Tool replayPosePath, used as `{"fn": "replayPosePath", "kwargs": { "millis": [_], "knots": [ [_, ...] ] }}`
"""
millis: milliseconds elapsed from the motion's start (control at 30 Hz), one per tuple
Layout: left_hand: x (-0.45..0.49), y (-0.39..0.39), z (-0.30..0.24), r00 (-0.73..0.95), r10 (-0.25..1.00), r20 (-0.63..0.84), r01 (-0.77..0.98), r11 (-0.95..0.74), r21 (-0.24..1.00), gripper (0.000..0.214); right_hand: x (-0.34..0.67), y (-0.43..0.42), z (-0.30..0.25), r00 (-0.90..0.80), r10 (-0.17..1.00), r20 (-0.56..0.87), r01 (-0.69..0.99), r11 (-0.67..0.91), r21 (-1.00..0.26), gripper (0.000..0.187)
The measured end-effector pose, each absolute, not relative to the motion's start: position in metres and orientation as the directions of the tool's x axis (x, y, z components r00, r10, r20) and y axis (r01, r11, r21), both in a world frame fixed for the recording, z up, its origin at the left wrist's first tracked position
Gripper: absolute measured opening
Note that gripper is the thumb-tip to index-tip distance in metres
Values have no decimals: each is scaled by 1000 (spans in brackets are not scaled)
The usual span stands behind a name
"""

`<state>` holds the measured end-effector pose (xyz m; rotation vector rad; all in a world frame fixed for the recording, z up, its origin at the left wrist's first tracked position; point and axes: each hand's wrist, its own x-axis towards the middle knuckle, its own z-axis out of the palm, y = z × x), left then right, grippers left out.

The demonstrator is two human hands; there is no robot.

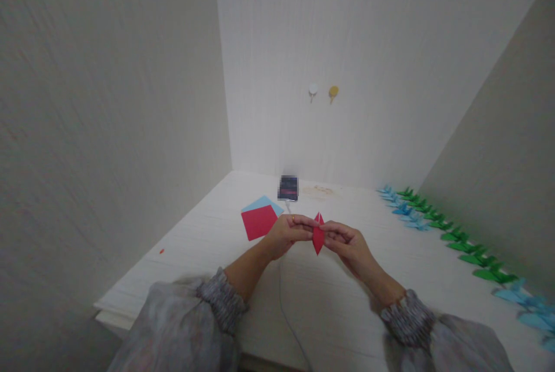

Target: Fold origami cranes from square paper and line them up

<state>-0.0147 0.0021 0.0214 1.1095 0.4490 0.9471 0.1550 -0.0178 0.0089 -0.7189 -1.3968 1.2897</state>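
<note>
A small red folded paper (318, 239), a narrow diamond with a slit at its upper end, is held upright above the white table. My left hand (291, 234) pinches its left edge and wears a ring on one finger. From the other side, my right hand (347, 240) grips its right edge between thumb and fingers. Just left of my left hand lies a flat red paper sheet (259, 223), partly covering a light blue sheet (263, 202).
Rows of folded green paper cranes (455, 236) and blue cranes (402, 208) line the table's right side. A phone (288, 188) stands at the back with a white cable (281, 297) running forward. Two hooks, white (313, 89) and yellow (333, 91), are on the wall. An orange scrap (162, 251) lies left.
</note>
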Motion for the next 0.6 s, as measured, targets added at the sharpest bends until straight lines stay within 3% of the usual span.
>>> {"fn": "replayPosePath", "kwargs": {
  "millis": [233, 400, 600],
  "knots": [
    [-12, 4, 16, 532, 834, 151, -381, 76, 922, 28, 152, -17, 8, -247, 910, 333, -166, 299, -940, 15],
    [-9, 5, 14, 424, 897, 126, -348, 34, 937, 24, 146, -18, 8, -188, 917, 352, -144, 328, -933, 3],
    [-9, 2, 17, 364, 917, 164, -325, -40, 945, 19, 138, -20, 5, -109, 934, 339, -121, 326, -938, 8]
  ]
}}
